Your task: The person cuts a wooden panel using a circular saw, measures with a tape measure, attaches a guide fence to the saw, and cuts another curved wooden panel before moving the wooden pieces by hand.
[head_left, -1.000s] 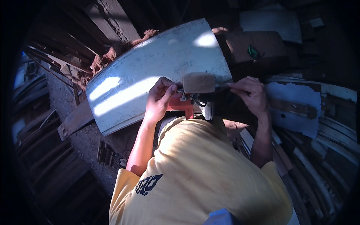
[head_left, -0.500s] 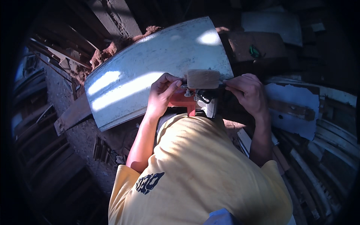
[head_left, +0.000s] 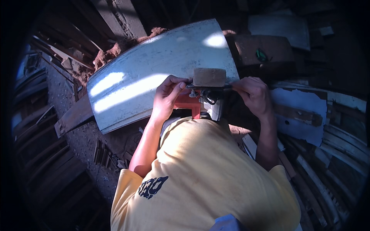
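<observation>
A rectangular light-brown wooden block (head_left: 209, 77) sits close to the right near corner of a worn white desk (head_left: 165, 54); whether it rests on the desk or stands above it is hard to tell. Along its near side runs a thin dark metal strip (head_left: 214, 88). The fingers of the person's left hand (head_left: 167, 93) are pinched closed on the strip's left end, and those of the right hand (head_left: 254, 94) on its right end. Just below are silver bolt-like fittings (head_left: 193, 93) and a red metal frame (head_left: 188, 101). Uneven pressure from the two hands could tilt the strip or skew the block, and such a small pinch might slip. If the strip's edge is sharp, which does not show, a slip could cut the fingers. Reddish-brown sawdust-like heaps (head_left: 111, 54) line the desk's far left edge.
</observation>
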### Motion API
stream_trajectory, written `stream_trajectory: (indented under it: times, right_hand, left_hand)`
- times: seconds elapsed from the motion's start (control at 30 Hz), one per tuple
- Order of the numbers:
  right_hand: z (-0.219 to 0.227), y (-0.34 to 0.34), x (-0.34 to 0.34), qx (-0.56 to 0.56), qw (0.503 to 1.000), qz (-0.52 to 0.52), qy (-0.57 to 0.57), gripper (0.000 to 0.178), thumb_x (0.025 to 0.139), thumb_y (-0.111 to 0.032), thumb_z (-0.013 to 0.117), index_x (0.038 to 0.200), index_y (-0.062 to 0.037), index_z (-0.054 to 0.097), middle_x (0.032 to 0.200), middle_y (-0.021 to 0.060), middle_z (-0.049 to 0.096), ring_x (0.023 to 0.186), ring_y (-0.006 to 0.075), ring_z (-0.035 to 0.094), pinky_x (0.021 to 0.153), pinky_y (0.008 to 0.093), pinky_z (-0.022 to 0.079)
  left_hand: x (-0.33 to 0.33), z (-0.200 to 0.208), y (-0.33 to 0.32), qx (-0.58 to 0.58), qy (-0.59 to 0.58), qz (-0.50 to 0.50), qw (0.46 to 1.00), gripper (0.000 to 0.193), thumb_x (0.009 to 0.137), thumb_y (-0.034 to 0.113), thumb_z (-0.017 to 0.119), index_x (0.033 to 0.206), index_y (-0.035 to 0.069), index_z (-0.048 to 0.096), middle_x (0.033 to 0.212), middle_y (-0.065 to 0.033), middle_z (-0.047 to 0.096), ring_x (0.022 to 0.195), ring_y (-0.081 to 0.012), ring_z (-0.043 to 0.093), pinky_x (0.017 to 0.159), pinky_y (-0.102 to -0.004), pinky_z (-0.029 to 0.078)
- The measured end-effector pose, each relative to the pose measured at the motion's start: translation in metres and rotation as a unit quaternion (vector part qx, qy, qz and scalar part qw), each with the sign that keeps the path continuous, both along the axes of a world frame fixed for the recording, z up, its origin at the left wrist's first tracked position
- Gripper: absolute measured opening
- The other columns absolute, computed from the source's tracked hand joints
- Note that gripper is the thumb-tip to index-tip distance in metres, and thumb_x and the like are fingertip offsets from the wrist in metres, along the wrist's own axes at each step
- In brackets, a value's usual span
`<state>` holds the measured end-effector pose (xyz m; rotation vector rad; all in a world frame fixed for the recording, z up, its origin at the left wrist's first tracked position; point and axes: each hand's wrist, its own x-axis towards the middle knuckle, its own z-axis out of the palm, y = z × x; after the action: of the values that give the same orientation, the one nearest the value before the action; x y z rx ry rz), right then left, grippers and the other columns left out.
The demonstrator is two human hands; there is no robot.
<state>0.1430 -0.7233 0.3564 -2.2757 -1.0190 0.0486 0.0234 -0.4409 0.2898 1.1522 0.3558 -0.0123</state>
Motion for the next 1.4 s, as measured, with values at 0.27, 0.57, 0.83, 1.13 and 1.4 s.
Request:
stream_trajectory:
  times: [0.27,0.57,0.83,1.13,1.4]
  right_hand:
    - [-0.002,0.001,0.001,-0.002,1.0,0.003,-0.006,0.011,0.083,-0.008,0.078,0.094,-0.0078,0.077,0.083,0.0076,0.071,0.079,0.0289,0.07,0.074,0.0403,0.052]
    - [-0.003,0.001,-0.002,0.006,1.0,-0.003,-0.01,0.012,0.082,-0.006,0.079,0.094,-0.0078,0.078,0.082,0.0071,0.071,0.078,0.0276,0.069,0.071,0.0388,0.051]
    - [-0.007,0.001,-0.003,0.018,0.999,-0.005,-0.026,0.013,0.081,-0.005,0.078,0.093,-0.0081,0.077,0.083,0.0069,0.072,0.078,0.027,0.07,0.07,0.0388,0.051]
    - [-0.006,0.0,-0.002,0.006,0.999,-0.001,-0.033,0.011,0.082,-0.006,0.078,0.093,-0.0078,0.076,0.083,0.0076,0.071,0.077,0.0277,0.069,0.069,0.0397,0.051]
    - [-0.008,0.001,-0.003,0.016,0.999,0.003,-0.045,0.007,0.084,-0.008,0.078,0.091,-0.0073,0.077,0.082,0.0076,0.071,0.077,0.0274,0.069,0.069,0.0397,0.05]
  left_hand:
    - [-0.002,0.001,-0.001,-0.014,-0.017,0.007,1.0,0.019,0.104,0.013,0.065,0.116,-0.002,0.064,0.12,-0.0117,0.073,0.099,-0.015,0.071,0.092,-0.0297,0.058]
    - [-0.004,-0.002,-0.005,-0.001,-0.027,0.018,0.999,0.019,0.104,0.012,0.065,0.116,-0.002,0.063,0.121,-0.012,0.072,0.099,-0.0138,0.071,0.09,-0.0282,0.058]
    - [-0.004,0.009,-0.02,0.016,-0.021,0.076,0.997,0.019,0.104,0.015,0.065,0.115,-0.001,0.063,0.106,-0.0072,0.071,0.096,-0.0128,0.068,0.092,-0.0288,0.056]
    - [-0.018,0.019,-0.018,0.14,0.071,-0.115,0.981,0.037,0.107,0.032,0.061,0.112,-0.004,0.068,0.103,-0.0108,0.07,0.1,-0.0145,0.064,0.091,-0.0327,0.052]
    - [-0.016,0.037,-0.027,0.238,0.09,-0.048,0.966,0.028,0.096,0.014,0.076,0.114,-0.007,0.069,0.097,-0.0104,0.078,0.088,-0.0162,0.074,0.079,-0.0316,0.062]
